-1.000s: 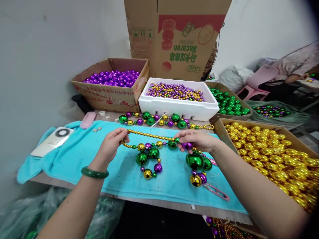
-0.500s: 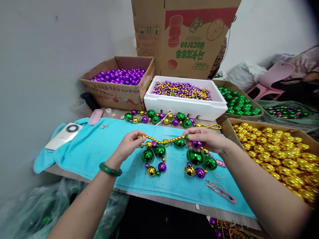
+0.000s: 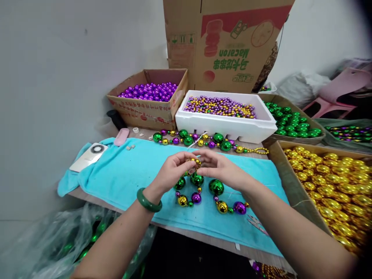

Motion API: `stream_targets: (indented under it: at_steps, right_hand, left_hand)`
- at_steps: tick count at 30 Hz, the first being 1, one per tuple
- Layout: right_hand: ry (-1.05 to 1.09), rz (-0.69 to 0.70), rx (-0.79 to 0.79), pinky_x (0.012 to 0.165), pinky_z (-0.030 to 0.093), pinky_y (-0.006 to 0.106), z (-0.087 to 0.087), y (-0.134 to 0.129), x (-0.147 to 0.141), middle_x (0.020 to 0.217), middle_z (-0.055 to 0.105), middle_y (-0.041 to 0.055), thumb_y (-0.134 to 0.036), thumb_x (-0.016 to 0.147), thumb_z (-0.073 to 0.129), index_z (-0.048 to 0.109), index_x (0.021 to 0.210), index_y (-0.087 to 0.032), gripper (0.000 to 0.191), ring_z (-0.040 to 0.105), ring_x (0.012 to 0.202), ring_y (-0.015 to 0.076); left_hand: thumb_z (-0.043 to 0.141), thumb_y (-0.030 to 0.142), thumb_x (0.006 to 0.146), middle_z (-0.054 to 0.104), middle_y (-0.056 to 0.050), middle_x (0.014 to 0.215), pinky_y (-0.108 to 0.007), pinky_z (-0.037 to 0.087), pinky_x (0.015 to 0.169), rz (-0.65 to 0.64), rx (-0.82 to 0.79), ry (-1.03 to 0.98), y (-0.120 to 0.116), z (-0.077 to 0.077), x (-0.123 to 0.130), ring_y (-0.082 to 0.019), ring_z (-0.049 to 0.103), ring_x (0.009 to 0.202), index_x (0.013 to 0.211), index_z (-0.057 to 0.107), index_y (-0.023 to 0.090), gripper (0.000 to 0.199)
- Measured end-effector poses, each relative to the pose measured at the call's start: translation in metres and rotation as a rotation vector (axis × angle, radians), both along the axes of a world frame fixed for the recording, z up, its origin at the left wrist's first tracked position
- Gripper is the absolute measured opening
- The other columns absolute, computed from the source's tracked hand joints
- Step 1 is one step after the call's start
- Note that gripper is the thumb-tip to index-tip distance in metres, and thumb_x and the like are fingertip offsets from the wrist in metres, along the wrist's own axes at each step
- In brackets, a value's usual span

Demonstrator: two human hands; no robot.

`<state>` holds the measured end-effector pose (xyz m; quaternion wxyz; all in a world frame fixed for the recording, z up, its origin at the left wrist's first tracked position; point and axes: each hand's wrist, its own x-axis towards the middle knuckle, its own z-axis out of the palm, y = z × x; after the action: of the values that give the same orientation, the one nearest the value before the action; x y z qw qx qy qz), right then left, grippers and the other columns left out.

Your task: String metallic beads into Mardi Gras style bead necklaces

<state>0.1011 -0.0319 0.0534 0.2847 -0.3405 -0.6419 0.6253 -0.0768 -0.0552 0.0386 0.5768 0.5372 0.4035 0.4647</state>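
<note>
My left hand (image 3: 176,170), wearing a green bangle (image 3: 149,200), is closed on the gold small-bead part of a bead necklace (image 3: 216,187). Close against it is my right hand (image 3: 222,168), its fingers and thumb bent around the same gold beads; the exact grip is partly hidden. Below the hands, the necklace's larger green, gold and purple beads hang or rest over the blue towel (image 3: 116,182) in two curves. Thread snips (image 3: 257,224) with a pink handle lie near my right forearm, partly covered by it.
Behind the towel lies another bead necklace (image 3: 226,145). Further back stand a box of purple beads (image 3: 139,112), a white foam box (image 3: 223,130) of small beads and a box of green beads (image 3: 293,141). A gold-bead box (image 3: 276,162) is at right. A white phone (image 3: 88,158) lies left.
My hands have come together from apart, bunching the gold beads between them. The large beads under my right hand have dropped lower onto the towel. The view has shifted slightly left.
</note>
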Motion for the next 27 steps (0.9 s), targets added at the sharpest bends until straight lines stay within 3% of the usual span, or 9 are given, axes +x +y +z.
stream_targets:
  at_steps: [3, 7, 10, 14, 20, 24, 27]
  right_hand:
    - [-0.063, -0.068, 0.024, 0.063, 0.046, 0.029, 0.004, -0.002, -0.002, 0.072, 0.060, 0.0006, -0.029, 0.075, 0.061, 0.059, 0.096, -0.018, 0.024, 0.057, 0.066, 0.0131]
    - [-0.239, -0.111, 0.122, 0.055, 0.041, 0.026, 0.007, 0.002, 0.011, 0.066, 0.056, 0.0004, -0.030, 0.075, 0.059, 0.062, 0.079, -0.017, 0.014, 0.049, 0.059, 0.0108]
    - [-0.222, -0.126, 0.081, 0.056, 0.043, 0.026, 0.011, 0.004, 0.020, 0.069, 0.057, 0.0009, -0.030, 0.075, 0.060, 0.063, 0.081, -0.017, 0.015, 0.050, 0.059, 0.0104]
    - [-0.145, -0.141, -0.009, 0.056, 0.044, 0.025, 0.012, 0.004, 0.026, 0.075, 0.061, 0.0018, -0.029, 0.073, 0.063, 0.063, 0.090, -0.017, 0.021, 0.054, 0.057, 0.0099]
    - [-0.055, -0.133, -0.005, 0.057, 0.045, 0.026, 0.012, 0.003, 0.018, 0.075, 0.061, 0.0007, -0.028, 0.075, 0.063, 0.061, 0.094, -0.018, 0.022, 0.055, 0.056, 0.0093]
    - [-0.008, -0.107, -0.095, 0.055, 0.047, 0.026, 0.013, 0.001, 0.013, 0.073, 0.062, 0.0006, -0.033, 0.081, 0.057, 0.057, 0.100, -0.020, 0.023, 0.055, 0.055, 0.0099]
    - [-0.117, -0.080, -0.137, 0.046, 0.044, 0.023, 0.017, 0.001, 0.014, 0.066, 0.063, 0.0006, -0.040, 0.084, 0.052, 0.057, 0.099, -0.020, 0.025, 0.051, 0.047, 0.0090]
  left_hand:
    - [0.059, 0.027, 0.078, 0.054, 0.003, 0.066, -0.021, 0.038, 0.055, 0.005, 0.051, 0.108, -0.003, 0.004, 0.003, -0.008, 0.048, 0.059, 0.100, 0.059, 0.016, 0.024]
    - [0.055, 0.027, 0.080, 0.054, 0.002, 0.067, -0.022, 0.036, 0.054, -0.073, 0.069, 0.296, -0.002, 0.002, -0.002, -0.009, 0.046, 0.059, 0.102, 0.059, 0.016, 0.025]
    - [0.055, 0.028, 0.080, 0.058, -0.001, 0.071, -0.022, 0.036, 0.055, -0.100, 0.047, 0.384, 0.002, 0.001, -0.005, -0.009, 0.047, 0.061, 0.091, 0.063, 0.013, 0.021]
    - [0.057, 0.031, 0.077, 0.058, -0.001, 0.071, -0.022, 0.035, 0.053, -0.036, 0.044, 0.379, 0.004, 0.000, -0.004, -0.009, 0.047, 0.060, 0.085, 0.063, 0.013, 0.021]
    - [0.058, 0.032, 0.078, 0.060, -0.001, 0.071, -0.023, 0.039, 0.054, -0.046, 0.057, 0.243, 0.003, -0.001, 0.008, -0.009, 0.049, 0.058, 0.102, 0.059, 0.015, 0.030]
    - [0.056, 0.030, 0.080, 0.065, -0.004, 0.081, -0.024, 0.041, 0.058, -0.023, 0.126, 0.291, 0.004, 0.000, 0.011, -0.010, 0.051, 0.064, 0.093, 0.063, 0.015, 0.022]
    - [0.055, 0.029, 0.081, 0.065, -0.004, 0.083, -0.024, 0.042, 0.059, 0.014, 0.147, 0.307, 0.006, 0.003, 0.010, -0.011, 0.053, 0.067, 0.095, 0.064, 0.016, 0.021]
